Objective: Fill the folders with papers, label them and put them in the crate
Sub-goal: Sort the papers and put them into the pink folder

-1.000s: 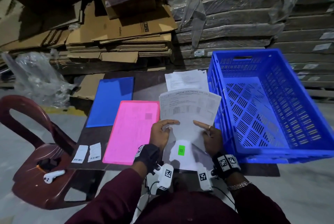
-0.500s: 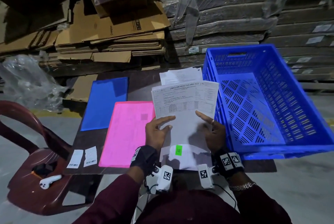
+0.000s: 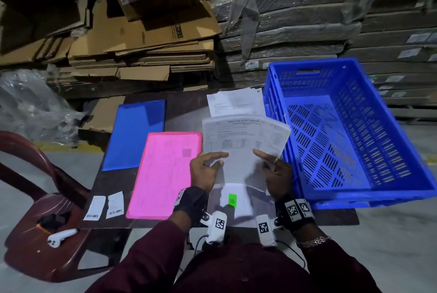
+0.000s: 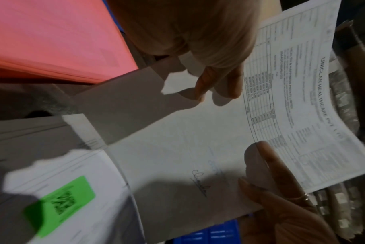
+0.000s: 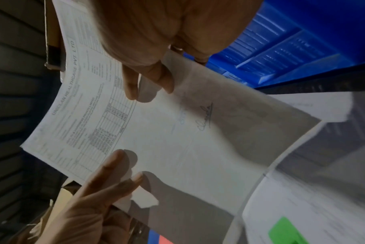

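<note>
The left hand [image 3: 204,169] pinches the left edge of a sheaf of printed papers [image 3: 243,141], thumb on top and fingers beneath; the right hand [image 3: 275,172] pinches the right edge in the same way, thumb laid across the sheet, a ring on one finger; the sheaf is lifted off the worktop [image 3: 186,113] and tilts away from the person, its printed heading at the far end and a signature low on the top sheet; under it, at the near edge of the worktop, lie more white papers carrying a green sticker [image 3: 232,199] with a printed code; just left of these lies a pink folder [image 3: 165,174], flat and closed, and beyond its far left corner a blue folder [image 3: 136,133], also flat; another loose printed sheet [image 3: 236,103] lies at the far side of the worktop; two white barcode labels [image 3: 104,207] lie side by side near the front left corner; a blue slotted crate [image 3: 390,127] stands at the right, its near left wall close beside the right hand; a dark red plastic chair [image 3: 35,198] at the left carries a white earbud [image 3: 61,237]; flattened cardboard cartons [image 3: 146,39] are stacked behind.
</note>
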A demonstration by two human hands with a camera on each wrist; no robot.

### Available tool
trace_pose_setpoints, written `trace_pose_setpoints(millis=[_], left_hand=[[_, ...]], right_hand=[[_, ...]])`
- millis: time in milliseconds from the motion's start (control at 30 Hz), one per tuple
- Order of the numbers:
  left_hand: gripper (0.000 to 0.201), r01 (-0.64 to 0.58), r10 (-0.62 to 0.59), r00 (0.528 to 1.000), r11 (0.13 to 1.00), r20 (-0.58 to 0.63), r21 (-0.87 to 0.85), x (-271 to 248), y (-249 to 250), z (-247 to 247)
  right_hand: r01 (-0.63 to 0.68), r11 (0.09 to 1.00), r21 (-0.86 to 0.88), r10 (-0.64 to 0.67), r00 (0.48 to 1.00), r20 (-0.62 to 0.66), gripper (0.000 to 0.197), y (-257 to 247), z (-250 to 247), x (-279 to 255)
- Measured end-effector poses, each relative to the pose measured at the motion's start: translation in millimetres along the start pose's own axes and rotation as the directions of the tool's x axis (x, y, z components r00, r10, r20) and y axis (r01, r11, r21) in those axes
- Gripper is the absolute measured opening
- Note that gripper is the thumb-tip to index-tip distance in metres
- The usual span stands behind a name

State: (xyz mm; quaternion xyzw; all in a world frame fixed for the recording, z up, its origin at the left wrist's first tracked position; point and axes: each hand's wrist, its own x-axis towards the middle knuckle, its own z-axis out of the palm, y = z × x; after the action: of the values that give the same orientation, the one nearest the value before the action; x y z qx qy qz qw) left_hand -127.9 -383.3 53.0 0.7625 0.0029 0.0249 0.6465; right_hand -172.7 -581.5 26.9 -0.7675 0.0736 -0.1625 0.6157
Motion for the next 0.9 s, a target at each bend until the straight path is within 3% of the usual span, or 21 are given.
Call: trace_pose_setpoints(millis=[133,300,533,700,900], left_hand=[[0.035,0.053,-0.052,0.999,0.998,-0.011,0.042,-0.6,-11.4,-5.3],[0.032,-0.061,0.051,0.992,0.994,0.115,0.087,8.9,6.1,-23.4],[0.037,-0.083,0.079,0.994,0.996,0.076,0.044,17.1,27.1,-60.1],[0.037,-0.005,0.003,0.997,1.0,0.073,0.03,20.1,25.9,-80.8],[0.036,0.163,-0.14,0.981,0.97,0.135,-0.181,16.2,14.6,-89.9]], right_hand=[[-0.015,0.999,-0.038,0.016,1.0,0.006,0.062,-0.9,4.3,-4.8],[0.001,1.0,0.011,-0.001,1.0,0.005,0.051,-15.5,2.5,3.9],[0.017,0.993,0.117,-0.025,0.998,0.063,0.054,-31.5,11.2,2.6],[0.004,1.0,0.025,-0.008,0.987,0.159,0.062,-43.2,19.1,3.8],[-0.081,0.994,0.08,0.055,0.956,0.29,0.066,-49.4,32.7,3.2]])
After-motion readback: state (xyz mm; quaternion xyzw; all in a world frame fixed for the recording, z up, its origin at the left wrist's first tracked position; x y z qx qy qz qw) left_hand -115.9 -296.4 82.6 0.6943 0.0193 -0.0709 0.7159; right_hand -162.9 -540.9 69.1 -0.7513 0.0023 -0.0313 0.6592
